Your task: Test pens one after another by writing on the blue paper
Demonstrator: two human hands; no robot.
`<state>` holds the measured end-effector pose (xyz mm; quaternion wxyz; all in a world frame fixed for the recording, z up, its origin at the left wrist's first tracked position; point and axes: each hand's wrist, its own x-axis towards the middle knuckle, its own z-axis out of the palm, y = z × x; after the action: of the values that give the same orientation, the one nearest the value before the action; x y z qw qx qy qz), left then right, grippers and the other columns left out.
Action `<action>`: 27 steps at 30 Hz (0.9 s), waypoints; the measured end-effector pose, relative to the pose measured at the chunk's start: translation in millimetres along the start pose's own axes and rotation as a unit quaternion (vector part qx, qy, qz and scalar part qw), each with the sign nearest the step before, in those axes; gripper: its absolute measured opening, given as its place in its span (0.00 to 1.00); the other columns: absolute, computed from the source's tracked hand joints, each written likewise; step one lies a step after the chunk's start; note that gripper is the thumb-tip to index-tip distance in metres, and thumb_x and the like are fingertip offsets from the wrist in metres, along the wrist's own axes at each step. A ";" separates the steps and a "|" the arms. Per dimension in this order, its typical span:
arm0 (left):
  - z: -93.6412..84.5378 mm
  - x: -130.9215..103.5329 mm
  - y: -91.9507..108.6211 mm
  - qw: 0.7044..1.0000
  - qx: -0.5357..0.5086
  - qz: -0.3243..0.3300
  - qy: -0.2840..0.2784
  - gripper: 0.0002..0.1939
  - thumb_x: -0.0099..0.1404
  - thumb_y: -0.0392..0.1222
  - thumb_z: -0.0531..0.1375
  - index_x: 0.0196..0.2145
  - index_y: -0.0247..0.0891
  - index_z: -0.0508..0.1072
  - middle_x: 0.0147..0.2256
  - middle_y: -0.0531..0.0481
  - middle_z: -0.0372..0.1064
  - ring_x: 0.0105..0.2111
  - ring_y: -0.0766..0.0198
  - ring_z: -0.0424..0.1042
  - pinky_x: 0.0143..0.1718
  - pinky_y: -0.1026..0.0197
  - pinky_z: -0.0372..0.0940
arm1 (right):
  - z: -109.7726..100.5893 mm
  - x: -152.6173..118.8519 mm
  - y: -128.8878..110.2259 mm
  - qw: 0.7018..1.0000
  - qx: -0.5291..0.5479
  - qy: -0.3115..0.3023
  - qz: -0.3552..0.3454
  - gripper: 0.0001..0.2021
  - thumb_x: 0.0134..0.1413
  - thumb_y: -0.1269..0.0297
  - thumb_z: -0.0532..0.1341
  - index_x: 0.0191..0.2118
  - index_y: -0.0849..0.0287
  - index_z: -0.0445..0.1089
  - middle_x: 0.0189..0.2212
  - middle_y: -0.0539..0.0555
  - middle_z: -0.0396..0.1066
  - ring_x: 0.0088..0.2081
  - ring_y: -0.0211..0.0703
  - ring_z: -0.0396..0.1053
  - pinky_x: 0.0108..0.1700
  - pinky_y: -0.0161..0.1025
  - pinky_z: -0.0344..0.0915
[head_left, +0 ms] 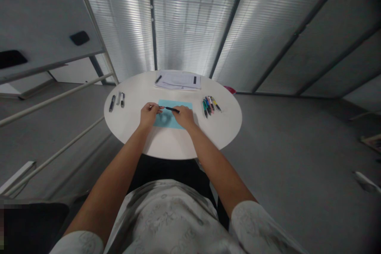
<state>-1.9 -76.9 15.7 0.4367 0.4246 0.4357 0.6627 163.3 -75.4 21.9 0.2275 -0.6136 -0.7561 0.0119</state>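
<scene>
Both hands are raised over a light blue sheet (172, 124) on the round white table. My right hand (185, 117) is closed around a black pen (172, 109), whose tip points left. Facing it, my left hand (148, 116) pinches a small, dark, slim piece at its fingertips, too small to name for sure. The pen's tip is close to the left fingertips; whether they touch I cannot tell. Right of the sheet lies a group of coloured pens (209, 105), side by side.
Papers (178, 80) with a dark pen on top lie at the far edge of the white table (166, 145). Several markers or pens (112, 103) rest at its left side. A pale metal rail frame (59, 97) stands to the left, and window blinds are behind.
</scene>
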 end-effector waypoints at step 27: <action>-8.0 4.0 -14.0 0.987 0.142 0.052 -0.059 0.09 0.56 0.47 0.63 0.29 0.38 0.74 0.28 0.47 0.74 0.29 0.64 0.71 0.37 0.58 0.65 | -4.8 -2.4 -2.8 0.999 -0.020 -0.020 -0.021 0.14 0.64 0.57 0.53 0.48 0.46 0.73 0.43 0.53 0.74 0.46 0.48 0.67 0.47 0.43 0.56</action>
<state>-7.6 -71.5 1.1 0.3622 0.5427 0.4762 0.5895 162.7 -79.6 26.3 0.2000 -0.6015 -0.7734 0.0040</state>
